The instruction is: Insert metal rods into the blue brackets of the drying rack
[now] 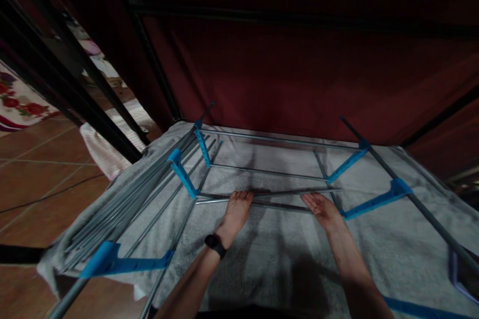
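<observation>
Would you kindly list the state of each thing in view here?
left hand: open, fingers resting on a rack rod
right hand: open, palm up, beside the same rod
drying rack: grey rods, blue brackets, lying over the towel
grey towel: spread flat under the rack
black wristband: worn on the left wrist

Smooth grey metal rods [262, 194] with a dull sheen join matt blue plastic brackets [183, 173] over a nubby grey terry-cloth towel [269, 249]. Behind hangs matt dark-red cloth [299, 75]; the floor [33, 169] is glazed reddish-brown tile. A matt black wristband [215, 244] circles one wrist.
</observation>
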Motion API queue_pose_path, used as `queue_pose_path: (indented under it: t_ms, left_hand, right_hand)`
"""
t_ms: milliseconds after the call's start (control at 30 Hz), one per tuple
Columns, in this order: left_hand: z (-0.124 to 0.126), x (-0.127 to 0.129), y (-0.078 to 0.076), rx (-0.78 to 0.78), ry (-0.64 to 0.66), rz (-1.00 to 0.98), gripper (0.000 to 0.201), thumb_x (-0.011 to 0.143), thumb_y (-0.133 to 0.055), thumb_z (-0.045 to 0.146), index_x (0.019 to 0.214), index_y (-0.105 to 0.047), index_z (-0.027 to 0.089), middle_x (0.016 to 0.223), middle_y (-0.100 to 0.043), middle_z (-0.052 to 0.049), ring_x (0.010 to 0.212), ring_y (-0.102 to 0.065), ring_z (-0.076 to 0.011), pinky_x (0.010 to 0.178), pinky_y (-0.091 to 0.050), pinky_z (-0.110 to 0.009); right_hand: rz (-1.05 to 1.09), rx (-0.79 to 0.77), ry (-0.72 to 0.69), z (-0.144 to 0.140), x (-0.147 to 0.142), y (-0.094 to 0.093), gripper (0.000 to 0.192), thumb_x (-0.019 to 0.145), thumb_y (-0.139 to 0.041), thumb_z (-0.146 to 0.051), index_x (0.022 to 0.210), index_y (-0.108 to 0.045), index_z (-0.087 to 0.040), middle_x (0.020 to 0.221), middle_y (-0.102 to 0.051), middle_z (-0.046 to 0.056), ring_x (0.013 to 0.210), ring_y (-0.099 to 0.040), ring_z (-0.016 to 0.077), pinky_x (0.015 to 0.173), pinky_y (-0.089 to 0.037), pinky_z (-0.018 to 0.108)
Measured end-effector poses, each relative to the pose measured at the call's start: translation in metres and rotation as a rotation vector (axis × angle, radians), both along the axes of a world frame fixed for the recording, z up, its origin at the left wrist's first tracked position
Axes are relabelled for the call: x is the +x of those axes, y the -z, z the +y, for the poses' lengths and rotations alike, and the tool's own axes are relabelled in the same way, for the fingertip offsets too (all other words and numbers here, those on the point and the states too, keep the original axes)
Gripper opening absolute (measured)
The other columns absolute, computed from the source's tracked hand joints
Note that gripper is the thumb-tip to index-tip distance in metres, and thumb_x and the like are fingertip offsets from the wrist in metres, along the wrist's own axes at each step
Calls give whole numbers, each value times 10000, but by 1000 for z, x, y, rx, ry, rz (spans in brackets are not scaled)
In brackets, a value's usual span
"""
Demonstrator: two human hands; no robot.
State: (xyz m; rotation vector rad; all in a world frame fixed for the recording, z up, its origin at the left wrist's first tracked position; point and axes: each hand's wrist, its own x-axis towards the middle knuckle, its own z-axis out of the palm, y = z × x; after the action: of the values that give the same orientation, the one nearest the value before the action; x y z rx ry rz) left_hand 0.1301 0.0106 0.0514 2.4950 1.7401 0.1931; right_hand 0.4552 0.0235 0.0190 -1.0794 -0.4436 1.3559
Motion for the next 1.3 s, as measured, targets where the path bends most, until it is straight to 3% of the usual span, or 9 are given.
queue_pose_path:
  t_ms: [200, 367, 600, 767, 967, 1100, 1300]
  left_hand:
    - [2, -4, 2, 25, 27, -25, 404, 953, -371, 43, 1238, -629, 168, 1138, -710, -102, 1078, -637, -240, 1037, -433, -422]
    - [7, -8, 0, 32, 67, 13, 406, 929, -364, 12, 1189, -642, 154, 1110, -706, -124, 1044, -637, -242, 1006, -432, -415]
    - [11, -8, -1, 32, 42, 56, 433, 928, -338, 7, 1239, -619, 116, 1129, -692, -146, 1070, -623, -251, 1016, -419, -419]
    - [14, -7, 6, 9, 8, 23, 470, 914, -345, -2, 1306, -575, 119, 1203, -666, -158, 1121, -596, -244, 1043, -412, -417]
    - [18, -11, 7, -35, -5, 8, 518, 896, -329, -21, 1344, -551, 115, 1250, -642, -166, 1159, -577, -242, 1067, -407, -422]
    - [21, -14, 3, -29, 6, 13, 520, 898, -330, -18, 1340, -563, 121, 1239, -652, -165, 1143, -584, -240, 1061, -416, -417]
    - [27, -19, -1, 22, 14, 20, 497, 904, -349, -3, 1318, -588, 134, 1190, -671, -146, 1126, -594, -237, 1032, -422, -397]
  right_hand:
    - [128, -79, 7, -5, -16, -14, 222, 710, -634, -65, 862, -683, -219, 970, -782, 55, 945, -757, 191, 1066, -544, 410]
    - [156, -56, 8, -11, -18, -7, 241, 751, -615, -70, 886, -690, -254, 1064, -779, 54, 1041, -742, 186, 1032, -580, 384]
    - [144, -201, 67, 12, -17, 9, 179, 788, -623, -21, 853, -675, -179, 847, -775, 50, 832, -766, 156, 954, -614, 326]
    - [144, -233, 41, 14, -17, 13, 157, 813, -577, -29, 791, -632, -175, 813, -756, 90, 825, -773, 186, 912, -632, 338]
    - [140, -115, -14, 0, -15, 17, 194, 726, -596, -28, 798, -640, -203, 844, -764, 86, 869, -773, 224, 943, -629, 424]
    - [170, -100, -11, -1, -15, 14, 246, 731, -597, -29, 858, -663, -229, 928, -775, 65, 875, -770, 195, 961, -623, 377]
    - [178, -246, 99, 17, -18, 6, 162, 843, -586, -50, 812, -635, -200, 787, -756, 50, 764, -763, 158, 895, -640, 323]
